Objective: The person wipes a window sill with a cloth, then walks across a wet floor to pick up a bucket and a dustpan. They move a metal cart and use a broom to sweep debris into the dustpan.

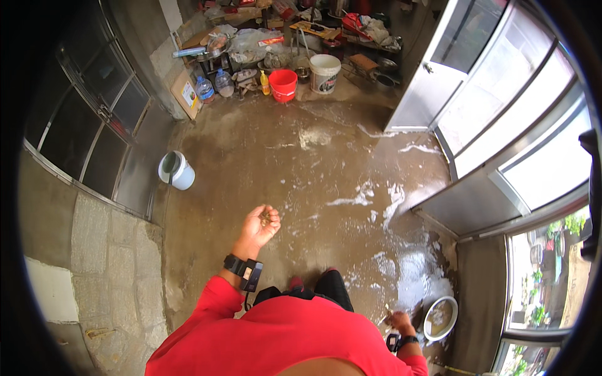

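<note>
My left hand is held palm up over the wet floor, its fingers curled around a cluster of small brown pieces. What these pieces are is too small to tell. Low on the right, my right hand grips a small brownish item with a pale thin end, which is too unclear to name. Just right of that hand stands a round, pale-rimmed basin with murky, foamy water in it; hand and basin look apart.
White suds streak the wet concrete floor. A white bucket with a dark handle-like piece stands left. Ahead are a red bucket, a larger white bucket, plastic bottles and piled clutter. An open metal-framed door juts in right.
</note>
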`<act>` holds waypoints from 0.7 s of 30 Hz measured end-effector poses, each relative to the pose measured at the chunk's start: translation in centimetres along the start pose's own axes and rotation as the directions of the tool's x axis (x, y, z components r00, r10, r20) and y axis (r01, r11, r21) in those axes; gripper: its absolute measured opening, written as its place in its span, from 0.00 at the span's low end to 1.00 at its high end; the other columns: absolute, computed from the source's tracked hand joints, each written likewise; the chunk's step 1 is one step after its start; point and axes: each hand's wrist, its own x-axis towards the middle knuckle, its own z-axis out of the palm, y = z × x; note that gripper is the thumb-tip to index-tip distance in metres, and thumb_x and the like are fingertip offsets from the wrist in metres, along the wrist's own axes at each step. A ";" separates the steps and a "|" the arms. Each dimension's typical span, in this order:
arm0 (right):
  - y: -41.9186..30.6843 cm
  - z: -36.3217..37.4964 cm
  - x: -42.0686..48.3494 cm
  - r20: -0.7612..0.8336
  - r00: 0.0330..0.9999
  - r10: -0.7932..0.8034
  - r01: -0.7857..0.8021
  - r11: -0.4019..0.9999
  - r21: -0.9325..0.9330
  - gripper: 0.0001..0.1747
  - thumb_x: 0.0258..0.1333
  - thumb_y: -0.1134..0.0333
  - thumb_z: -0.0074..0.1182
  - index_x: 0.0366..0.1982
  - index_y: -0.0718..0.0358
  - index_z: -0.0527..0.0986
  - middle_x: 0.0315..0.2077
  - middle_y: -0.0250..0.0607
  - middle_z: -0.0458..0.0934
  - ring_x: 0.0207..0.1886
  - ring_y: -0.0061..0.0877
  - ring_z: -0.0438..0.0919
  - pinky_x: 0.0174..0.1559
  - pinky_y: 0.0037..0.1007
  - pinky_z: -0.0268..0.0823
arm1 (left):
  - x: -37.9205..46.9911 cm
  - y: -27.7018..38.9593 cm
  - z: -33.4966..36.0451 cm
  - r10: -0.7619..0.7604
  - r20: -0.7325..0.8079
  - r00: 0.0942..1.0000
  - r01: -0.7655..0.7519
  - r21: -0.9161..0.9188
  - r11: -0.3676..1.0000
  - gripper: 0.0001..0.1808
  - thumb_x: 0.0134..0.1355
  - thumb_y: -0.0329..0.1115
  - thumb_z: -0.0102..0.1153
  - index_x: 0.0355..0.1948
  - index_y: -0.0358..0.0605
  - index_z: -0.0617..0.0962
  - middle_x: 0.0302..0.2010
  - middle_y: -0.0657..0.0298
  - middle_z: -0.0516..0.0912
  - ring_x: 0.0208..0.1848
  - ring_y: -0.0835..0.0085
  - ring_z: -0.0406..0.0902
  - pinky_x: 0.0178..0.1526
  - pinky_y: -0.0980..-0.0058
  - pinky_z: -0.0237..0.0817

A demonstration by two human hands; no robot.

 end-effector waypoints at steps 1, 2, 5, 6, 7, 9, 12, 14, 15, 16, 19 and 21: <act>-0.6 0.0 1.5 0.030 0.999 0.042 -0.045 0.992 0.119 0.17 0.58 0.54 0.49 0.31 0.61 0.78 0.24 0.34 0.80 0.24 0.23 0.81 0.26 0.27 0.74 | 2.2 0.4 0.8 -0.026 0.032 0.999 0.026 -0.017 1.000 0.15 0.67 0.37 0.43 0.29 0.38 0.76 0.25 0.59 0.74 0.28 0.69 0.70 0.30 0.74 0.63; 0.0 -1.1 2.1 0.035 0.999 -0.011 0.003 0.973 0.229 0.18 0.57 0.53 0.50 0.31 0.62 0.78 0.25 0.34 0.81 0.24 0.24 0.81 0.25 0.27 0.73 | 4.4 0.8 1.4 -0.022 0.019 1.000 0.022 -0.022 1.000 0.15 0.67 0.37 0.43 0.28 0.38 0.76 0.25 0.59 0.75 0.27 0.69 0.70 0.30 0.74 0.63; -0.2 -5.7 5.6 -0.041 0.999 -0.011 0.031 0.859 0.512 0.19 0.56 0.53 0.52 0.30 0.64 0.80 0.26 0.36 0.82 0.23 0.24 0.80 0.24 0.29 0.72 | 10.1 2.4 2.7 -0.008 0.005 1.000 0.009 -0.057 0.998 0.15 0.66 0.36 0.42 0.28 0.38 0.76 0.24 0.59 0.75 0.27 0.69 0.70 0.30 0.74 0.63; -0.4 -8.2 7.1 -0.055 0.998 -0.001 0.032 0.833 0.553 0.19 0.56 0.54 0.53 0.30 0.64 0.80 0.25 0.37 0.82 0.23 0.24 0.80 0.24 0.29 0.72 | 11.9 3.1 3.2 -0.007 0.009 1.000 0.008 -0.070 0.998 0.15 0.66 0.36 0.42 0.29 0.38 0.76 0.24 0.60 0.75 0.27 0.69 0.71 0.30 0.74 0.63; -0.6 -10.9 8.7 -0.070 0.997 0.009 0.034 0.805 0.592 0.18 0.55 0.55 0.54 0.29 0.64 0.81 0.25 0.38 0.82 0.23 0.24 0.79 0.24 0.30 0.71 | 13.4 3.8 3.8 0.014 -0.003 1.000 -0.014 -0.087 0.996 0.15 0.66 0.36 0.42 0.29 0.38 0.76 0.24 0.60 0.75 0.26 0.69 0.70 0.30 0.74 0.63; -0.5 -18.2 13.5 0.074 0.996 0.050 -0.079 0.876 0.475 0.17 0.56 0.56 0.54 0.26 0.61 0.82 0.24 0.37 0.83 0.24 0.24 0.80 0.26 0.30 0.73 | 15.8 5.7 5.0 0.062 -0.083 0.995 -0.072 -0.116 0.991 0.15 0.66 0.35 0.42 0.29 0.38 0.76 0.24 0.60 0.75 0.26 0.69 0.70 0.30 0.74 0.63; 0.1 -30.4 23.0 0.241 0.969 0.043 -0.106 0.961 0.254 0.16 0.53 0.53 0.54 0.24 0.55 0.84 0.21 0.32 0.83 0.23 0.25 0.82 0.27 0.29 0.73 | 19.3 8.5 6.8 0.179 -0.076 0.981 -0.188 -0.139 0.972 0.14 0.66 0.33 0.41 0.28 0.38 0.75 0.24 0.61 0.73 0.26 0.70 0.69 0.28 0.75 0.62; -0.2 -38.7 29.2 0.093 0.995 -0.041 0.063 0.965 -0.254 0.17 0.54 0.54 0.48 0.22 0.54 0.83 0.18 0.31 0.82 0.23 0.27 0.82 0.26 0.29 0.72 | 20.8 9.8 7.5 0.231 -0.117 0.966 -0.249 -0.176 0.952 0.13 0.66 0.33 0.42 0.28 0.38 0.75 0.25 0.61 0.72 0.28 0.71 0.69 0.28 0.75 0.62; -0.6 -43.0 31.6 0.050 0.990 -0.132 0.140 0.894 -0.425 0.16 0.54 0.56 0.49 0.27 0.56 0.82 0.21 0.34 0.82 0.23 0.24 0.82 0.25 0.28 0.73 | 21.5 10.3 7.7 0.239 -0.133 0.962 -0.261 -0.185 0.947 0.13 0.66 0.33 0.42 0.28 0.38 0.75 0.25 0.61 0.72 0.28 0.71 0.68 0.28 0.75 0.61; -1.7 -46.8 33.9 -0.220 0.895 -0.387 0.175 0.760 -0.626 0.14 0.53 0.57 0.49 0.28 0.56 0.82 0.19 0.36 0.81 0.20 0.26 0.81 0.23 0.30 0.72 | 22.5 11.1 8.0 0.252 -0.142 0.957 -0.276 -0.190 0.942 0.13 0.66 0.33 0.42 0.28 0.38 0.75 0.25 0.62 0.72 0.27 0.71 0.68 0.28 0.75 0.61; -6.5 -57.2 38.5 -0.405 0.903 0.140 0.049 0.905 0.422 0.16 0.42 0.60 0.58 0.31 0.65 0.79 0.26 0.50 0.82 0.31 0.36 0.82 0.36 0.34 0.72 | 26.2 13.3 8.8 0.277 -0.198 0.940 -0.317 -0.218 0.923 0.13 0.66 0.33 0.41 0.29 0.38 0.75 0.24 0.62 0.71 0.27 0.72 0.67 0.28 0.75 0.60; -10.2 -61.9 40.6 -0.455 0.890 0.032 0.163 0.910 0.382 0.15 0.43 0.61 0.56 0.31 0.64 0.80 0.26 0.48 0.82 0.31 0.33 0.82 0.36 0.33 0.72 | 29.3 15.1 9.2 0.286 -0.229 0.931 -0.335 -0.221 0.916 0.13 0.66 0.33 0.41 0.29 0.38 0.75 0.24 0.62 0.71 0.27 0.72 0.67 0.28 0.75 0.60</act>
